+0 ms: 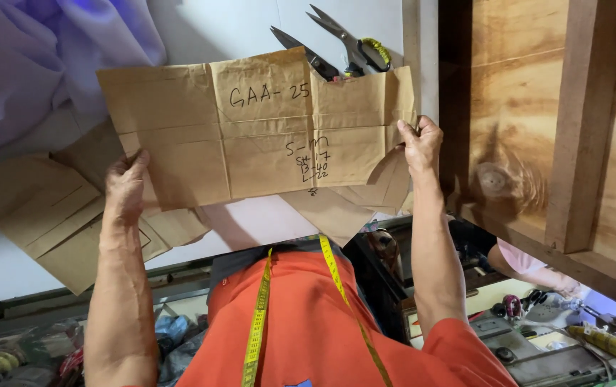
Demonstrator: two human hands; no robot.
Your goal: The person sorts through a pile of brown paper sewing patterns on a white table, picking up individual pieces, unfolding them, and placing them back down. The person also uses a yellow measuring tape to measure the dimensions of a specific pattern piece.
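I grip a creased brown paper pattern (251, 129) by both short edges, left hand (125, 188) and right hand (420, 143), its long axis spanning between my fingers above the white counter (208, 29).

Left hand (126, 188) and right hand (420, 143) grip opposite edges of a creased brown paper pattern piece (251, 129), held above the white tabletop (208, 29). Scissors (344, 46) lie beyond it; lilac fabric (36, 57) far left.
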